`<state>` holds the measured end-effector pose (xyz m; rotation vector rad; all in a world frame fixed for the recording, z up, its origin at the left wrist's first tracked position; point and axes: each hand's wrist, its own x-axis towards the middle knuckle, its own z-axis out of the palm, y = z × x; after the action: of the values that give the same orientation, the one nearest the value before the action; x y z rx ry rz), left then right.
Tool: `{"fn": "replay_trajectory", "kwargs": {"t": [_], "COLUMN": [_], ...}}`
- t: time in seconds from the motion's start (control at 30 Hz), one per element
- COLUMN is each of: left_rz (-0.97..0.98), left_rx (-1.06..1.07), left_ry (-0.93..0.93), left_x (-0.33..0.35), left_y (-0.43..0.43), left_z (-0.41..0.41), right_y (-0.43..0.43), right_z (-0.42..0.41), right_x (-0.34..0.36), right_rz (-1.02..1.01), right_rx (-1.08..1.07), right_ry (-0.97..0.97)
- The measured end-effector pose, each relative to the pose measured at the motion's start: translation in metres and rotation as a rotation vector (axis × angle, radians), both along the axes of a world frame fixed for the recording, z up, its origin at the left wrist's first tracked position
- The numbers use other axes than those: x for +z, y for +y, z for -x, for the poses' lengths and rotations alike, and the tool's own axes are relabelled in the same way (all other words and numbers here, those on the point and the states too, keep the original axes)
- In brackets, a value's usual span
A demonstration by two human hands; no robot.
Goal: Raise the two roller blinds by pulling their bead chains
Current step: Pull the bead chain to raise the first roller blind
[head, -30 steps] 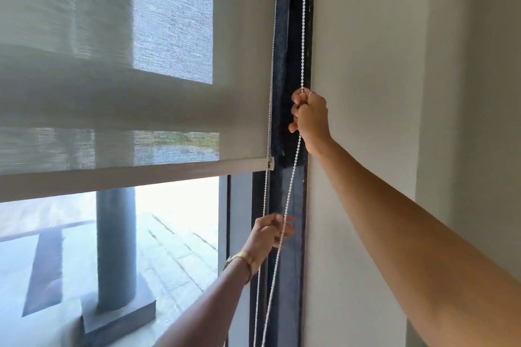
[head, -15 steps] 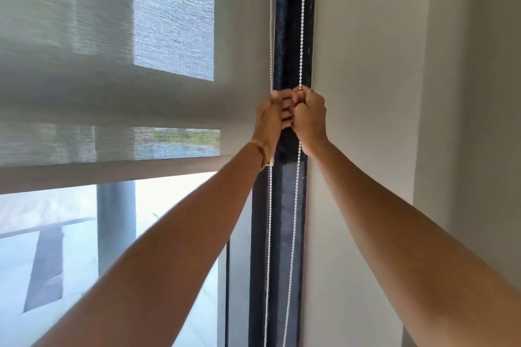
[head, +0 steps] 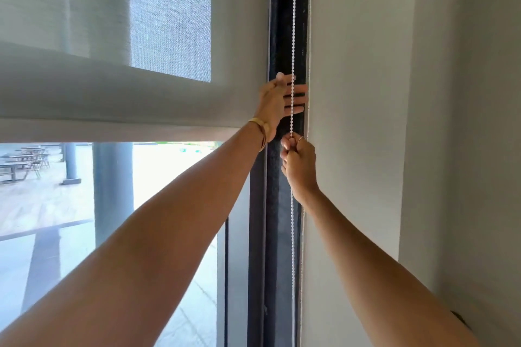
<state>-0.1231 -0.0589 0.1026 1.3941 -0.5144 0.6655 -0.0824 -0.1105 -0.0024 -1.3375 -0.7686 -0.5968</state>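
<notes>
A pale grey roller blind [head: 112, 98] covers the upper part of the window, and its bottom bar [head: 112, 129] hangs about mid-height. A white bead chain [head: 293, 22] runs straight down along the dark window frame [head: 284, 234]. My right hand [head: 298, 169] is closed in a fist on the chain. Just above it, my left hand [head: 277, 103] is open, its fingers spread behind the chain at the blind's right edge. A gold bangle sits on my left wrist. Only one chain strand shows clearly.
A plain white wall [head: 366, 121] stands right of the frame, with a corner further right. Through the glass below the blind are a round pillar [head: 112, 191], a paved terrace and some outdoor tables and chairs [head: 22, 163].
My right hand has pulled the chain downward from beside the left hand. My left hand, which had come up from below, has let go and opened. The blind's bottom bar has risen slightly.
</notes>
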Motion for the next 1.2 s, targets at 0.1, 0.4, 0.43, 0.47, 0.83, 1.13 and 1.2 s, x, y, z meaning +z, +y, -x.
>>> {"fn": "replay_trajectory", "kwargs": {"t": [0.1, 0.4, 0.43, 0.47, 0.83, 1.13, 1.2], "left_rz": [0.034, 0.075, 0.069, 0.066, 0.087, 0.063, 0.043], "left_rx": [-0.028, 0.041, 0.056, 0.068, 0.167, 0.154, 0.187], "left_ry": [0.023, 0.047, 0.039, 0.024, -0.025, -0.005, -0.016], "left_x": [-0.005, -0.03, -0.035, -0.039, -0.046, -0.043, -0.044], "left_y": [-0.002, -0.022, -0.025, -0.028, -0.027, -0.006, -0.001], "left_z": [0.001, -0.008, -0.01, -0.013, -0.042, -0.024, -0.019], "right_y": [-0.005, -0.022, -0.023, -0.023, -0.023, -0.011, -0.009], "right_z": [0.005, -0.004, -0.005, -0.006, -0.026, -0.009, -0.005], "right_x": [-0.025, -0.085, -0.087, -0.087, -0.085, -0.079, -0.079], "right_rz": [0.014, 0.035, 0.042, 0.052, 0.126, 0.17, 0.224], "right_rx": [0.03, 0.0, -0.009, -0.019, -0.034, 0.033, -0.018], "right_ry": [0.055, 0.145, 0.146, 0.149, 0.176, 0.185, 0.161]}}
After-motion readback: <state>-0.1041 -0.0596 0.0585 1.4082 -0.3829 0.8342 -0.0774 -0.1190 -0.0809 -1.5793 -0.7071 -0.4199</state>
